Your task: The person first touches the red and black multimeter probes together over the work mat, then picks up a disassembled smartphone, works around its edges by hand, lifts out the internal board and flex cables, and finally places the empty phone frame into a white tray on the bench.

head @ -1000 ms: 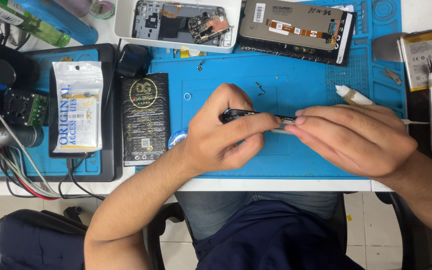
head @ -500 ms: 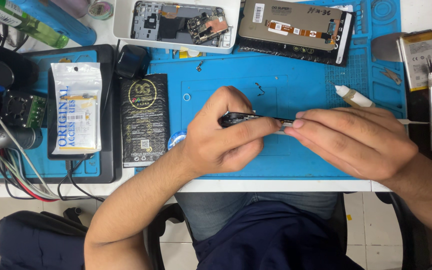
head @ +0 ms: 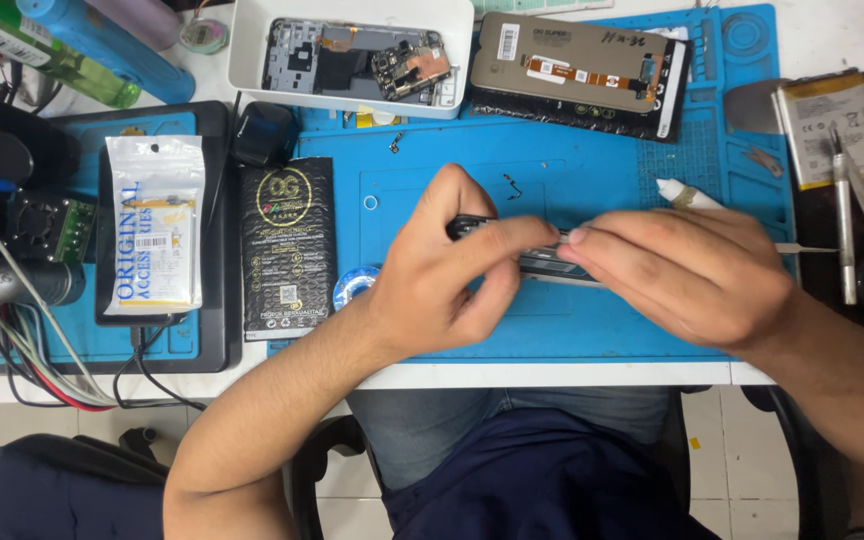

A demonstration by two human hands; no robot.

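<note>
Above the blue mat (head: 602,340), we curl our left hand (head: 442,275) around one end of a thin dark strip-shaped part (head: 542,262), fingers closed on it, while our right hand (head: 687,275) pinches the other end, fingers extended leftward.

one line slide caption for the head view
Both hands, left hand and right hand, grip a slim dark part over a blue repair mat.
</note>
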